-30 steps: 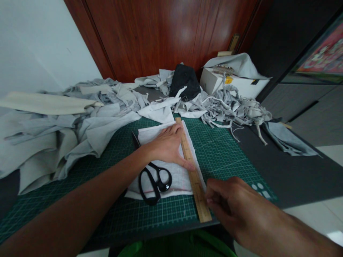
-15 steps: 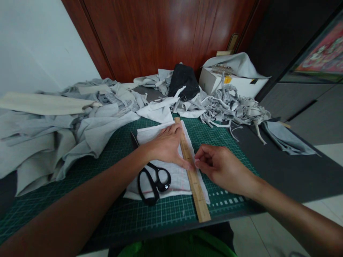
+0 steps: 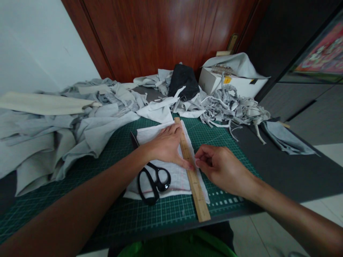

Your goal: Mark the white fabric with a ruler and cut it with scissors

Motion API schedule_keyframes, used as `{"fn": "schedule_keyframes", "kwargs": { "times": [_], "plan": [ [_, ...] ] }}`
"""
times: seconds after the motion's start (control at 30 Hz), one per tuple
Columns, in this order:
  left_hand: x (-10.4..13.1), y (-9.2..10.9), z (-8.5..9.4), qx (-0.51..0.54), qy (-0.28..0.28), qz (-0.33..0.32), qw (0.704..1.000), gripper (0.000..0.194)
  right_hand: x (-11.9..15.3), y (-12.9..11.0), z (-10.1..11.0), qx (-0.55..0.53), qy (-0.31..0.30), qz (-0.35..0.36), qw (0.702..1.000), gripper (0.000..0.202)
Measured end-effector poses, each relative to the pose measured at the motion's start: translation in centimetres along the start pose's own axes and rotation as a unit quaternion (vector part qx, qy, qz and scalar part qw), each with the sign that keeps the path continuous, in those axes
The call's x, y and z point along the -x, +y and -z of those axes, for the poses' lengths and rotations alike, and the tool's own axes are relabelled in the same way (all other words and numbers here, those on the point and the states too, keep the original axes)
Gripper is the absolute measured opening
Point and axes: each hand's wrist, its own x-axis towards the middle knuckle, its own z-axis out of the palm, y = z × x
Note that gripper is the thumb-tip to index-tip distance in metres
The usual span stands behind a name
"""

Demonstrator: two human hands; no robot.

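Note:
My left hand (image 3: 168, 145) lies spread over a wooden ruler (image 3: 199, 200) and white cloth (image 3: 177, 184), pressing the ruler down with thumb and fingertips. The ruler runs lengthwise along the right part of the cloth, where a narrow strip shows beyond its edge. My right hand (image 3: 218, 166) is closed in a pinch at that edge, close to my left thumb. Between its thumb and forefinger is a small whitish piece, mostly hidden. Black-handled scissors (image 3: 154, 187) lie on the cloth, their blades partly under my left wrist. Faint reddish lines mark the cloth.
A green cutting mat (image 3: 118, 146) covers the table. Heaped grey and cream fabric (image 3: 88, 125) fills the left side. Farther back are a black cloth bundle (image 3: 184, 80), tangled scraps (image 3: 233, 103) and a white box (image 3: 246, 85). Folded grey cloth (image 3: 292, 139) lies at right.

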Motion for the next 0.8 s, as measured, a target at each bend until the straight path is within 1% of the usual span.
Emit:
{"fn": "schedule_keyframes", "kwargs": {
  "times": [0.13, 0.23, 0.33, 0.4, 0.43, 0.53, 0.57, 0.6, 0.67, 0.73, 0.8],
  "plan": [
    [-0.1, -0.4, -0.2, 0.000, -0.003, -0.009, 1.000, 0.149, -0.5, 1.0, 0.3, -0.034, -0.002, -0.015, 0.999, 0.013],
    [-0.1, -0.5, -0.4, -0.001, -0.002, -0.012, 1.000, 0.150, -1.0, 1.5, -0.1, -0.048, -0.009, -0.019, 0.999, 0.012],
    [-0.1, -0.5, -0.4, 0.003, 0.004, -0.013, 1.000, 0.149, -1.4, 1.6, -0.7, -0.052, -0.008, -0.025, 0.998, 0.008],
    [0.0, -0.4, -0.3, 0.008, 0.005, -0.008, 1.000, 0.148, -1.3, 1.4, -0.7, -0.050, -0.017, -0.026, 0.998, 0.009],
    [0.0, -0.3, -0.2, 0.009, 0.003, -0.006, 1.000, 0.148, -1.3, 1.4, -0.5, -0.052, -0.031, -0.026, 0.998, 0.011],
    [0.1, -0.2, 0.0, 0.006, -0.002, -0.008, 1.000, 0.150, -0.9, 1.3, 0.3, -0.070, -0.099, -0.028, 0.992, 0.015],
    [0.1, -0.1, 0.0, 0.004, -0.003, -0.009, 1.000, 0.150, -0.9, 1.3, 0.5, -0.072, -0.111, -0.031, 0.991, 0.015],
    [0.0, -0.1, 0.0, 0.003, -0.005, -0.009, 1.000, 0.151, -0.9, 1.3, 0.6, -0.070, -0.110, -0.035, 0.991, 0.015],
    [0.0, -0.1, 0.0, 0.002, -0.010, -0.005, 1.000, 0.150, -1.2, 1.3, 0.6, -0.062, -0.080, -0.040, 0.994, 0.014],
    [-0.1, -0.2, -0.1, 0.001, -0.010, -0.004, 1.000, 0.150, -1.5, 1.4, 0.2, -0.053, -0.045, -0.039, 0.997, 0.014],
    [-0.1, -0.2, -0.2, 0.000, -0.003, -0.006, 1.000, 0.149, -1.7, 1.3, -0.3, -0.046, -0.028, -0.030, 0.998, 0.014]
  ]
}}
